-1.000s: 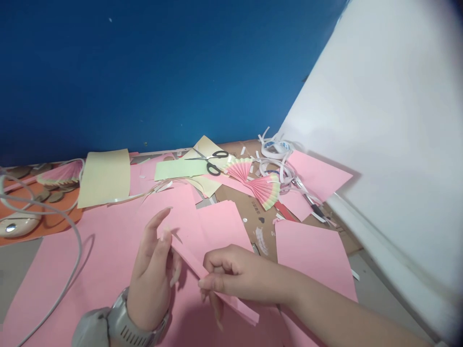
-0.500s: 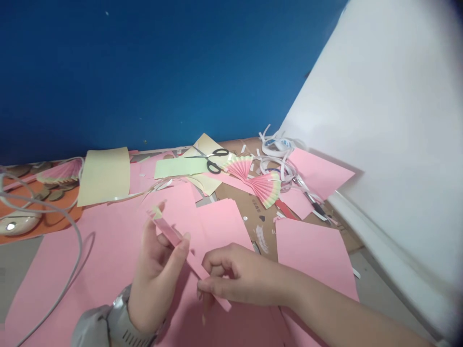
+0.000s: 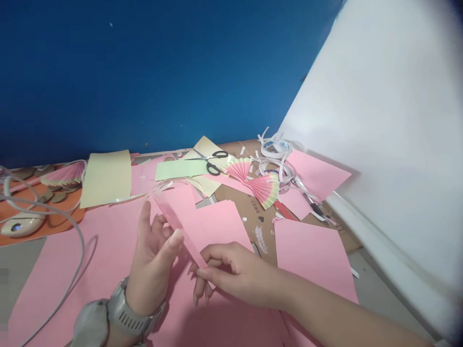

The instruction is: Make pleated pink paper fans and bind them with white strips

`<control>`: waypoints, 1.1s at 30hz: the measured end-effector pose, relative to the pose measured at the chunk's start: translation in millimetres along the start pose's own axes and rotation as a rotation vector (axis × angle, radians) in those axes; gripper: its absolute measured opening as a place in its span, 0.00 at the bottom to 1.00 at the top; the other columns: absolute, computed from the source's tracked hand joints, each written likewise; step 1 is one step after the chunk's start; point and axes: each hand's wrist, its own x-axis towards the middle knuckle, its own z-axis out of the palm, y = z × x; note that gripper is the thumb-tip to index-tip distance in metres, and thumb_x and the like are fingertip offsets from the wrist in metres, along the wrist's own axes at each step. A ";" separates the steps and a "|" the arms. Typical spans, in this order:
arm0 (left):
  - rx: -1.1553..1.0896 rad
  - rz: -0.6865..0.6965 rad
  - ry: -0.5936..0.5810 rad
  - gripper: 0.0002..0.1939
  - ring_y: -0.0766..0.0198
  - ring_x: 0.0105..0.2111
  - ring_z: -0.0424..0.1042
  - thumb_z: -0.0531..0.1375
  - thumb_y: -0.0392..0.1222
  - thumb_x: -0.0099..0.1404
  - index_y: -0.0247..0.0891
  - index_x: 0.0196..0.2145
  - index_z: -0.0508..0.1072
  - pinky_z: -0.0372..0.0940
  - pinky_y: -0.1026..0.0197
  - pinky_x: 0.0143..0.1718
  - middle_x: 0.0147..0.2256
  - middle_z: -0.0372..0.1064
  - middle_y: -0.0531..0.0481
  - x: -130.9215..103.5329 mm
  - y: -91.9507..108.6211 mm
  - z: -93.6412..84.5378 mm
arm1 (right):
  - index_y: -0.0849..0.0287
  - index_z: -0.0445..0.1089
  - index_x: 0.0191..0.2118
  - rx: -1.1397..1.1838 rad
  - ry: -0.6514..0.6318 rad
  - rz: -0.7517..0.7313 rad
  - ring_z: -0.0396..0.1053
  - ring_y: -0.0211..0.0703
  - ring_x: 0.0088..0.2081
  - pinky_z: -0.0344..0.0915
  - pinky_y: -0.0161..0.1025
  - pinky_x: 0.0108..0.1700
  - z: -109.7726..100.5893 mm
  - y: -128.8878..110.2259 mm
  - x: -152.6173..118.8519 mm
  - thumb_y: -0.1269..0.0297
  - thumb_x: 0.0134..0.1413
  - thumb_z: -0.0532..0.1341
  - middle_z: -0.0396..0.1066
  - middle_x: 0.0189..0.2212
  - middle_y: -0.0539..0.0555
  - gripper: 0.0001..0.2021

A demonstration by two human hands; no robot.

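Observation:
A narrow pink paper strip (image 3: 188,246), a folded piece with a blurred upper end, slants in the air above pink sheets. Its lower end is pinched between the thumb and fingers of my right hand (image 3: 231,272). Close to the strip's left side is my left hand (image 3: 155,260), fingers apart and thumb near the strip's edge; it does not appear to grip it. Beneath both hands spread large pink paper sheets (image 3: 108,246).
Black-handled scissors (image 3: 213,168) lie on a green paper strip (image 3: 177,169). Beside them is a pleated pink paper bow (image 3: 253,183) with green edges. Tape rolls (image 3: 275,149), a pen (image 3: 313,205), cream paper (image 3: 108,178), a white mouse (image 3: 23,224) and a cable (image 3: 80,250) lie around.
My left fingers have opened away from the strip. My right hand keeps its pinch, and the strip has shifted up and to the left, its lower tip no longer showing below the fingers.

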 end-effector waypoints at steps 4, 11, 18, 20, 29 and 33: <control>0.079 -0.050 -0.233 0.21 0.66 0.28 0.68 0.63 0.44 0.57 0.47 0.49 0.65 0.67 0.63 0.30 0.37 0.68 0.52 -4.2 -1.9 0.3 | 0.60 0.63 0.34 -0.279 0.174 -0.099 0.69 0.36 0.30 0.64 0.34 0.35 1.6 -3.0 0.1 0.58 0.62 0.50 0.72 0.27 0.51 0.12; 0.323 -0.036 -0.047 0.11 0.54 0.45 0.69 0.60 0.47 0.59 0.36 0.30 0.77 0.62 0.56 0.50 0.37 0.75 0.45 -1.5 -6.6 -7.5 | 0.59 0.66 0.31 -0.922 0.302 -0.272 0.65 0.40 0.32 0.57 0.38 0.40 -9.0 2.1 1.4 0.65 0.64 0.47 0.70 0.27 0.51 0.14; -0.077 -0.005 0.195 0.09 0.64 0.33 0.73 0.63 0.46 0.57 0.39 0.29 0.70 0.70 0.60 0.38 0.28 0.74 0.54 17.5 0.2 -8.5 | 0.59 0.65 0.30 -1.147 0.334 -0.357 0.61 0.39 0.27 0.55 0.39 0.39 -6.4 10.3 2.2 0.69 0.62 0.48 0.68 0.24 0.50 0.12; -0.125 0.001 0.234 0.08 0.67 0.31 0.73 0.63 0.46 0.57 0.39 0.29 0.70 0.70 0.63 0.37 0.27 0.74 0.55 21.5 7.9 -7.0 | 0.60 0.65 0.31 -1.211 0.355 -0.408 0.61 0.39 0.27 0.55 0.39 0.38 -4.5 12.3 1.5 0.70 0.62 0.48 0.68 0.25 0.51 0.12; -0.134 0.058 0.309 0.06 0.68 0.35 0.74 0.58 0.42 0.63 0.40 0.31 0.72 0.70 0.69 0.35 0.32 0.75 0.55 33.0 24.3 -13.3 | 0.59 0.67 0.42 -1.126 0.462 -0.326 0.64 0.42 0.33 0.54 0.42 0.42 -7.3 10.1 0.5 0.74 0.61 0.48 0.72 0.32 0.52 0.12; -0.141 0.040 0.249 0.05 0.69 0.35 0.74 0.59 0.42 0.63 0.39 0.32 0.71 0.70 0.70 0.34 0.34 0.76 0.55 28.2 23.1 -7.9 | 0.59 0.68 0.41 -1.054 0.521 -0.292 0.65 0.43 0.36 0.54 0.43 0.44 -10.7 3.8 1.2 0.70 0.60 0.51 0.71 0.33 0.53 0.10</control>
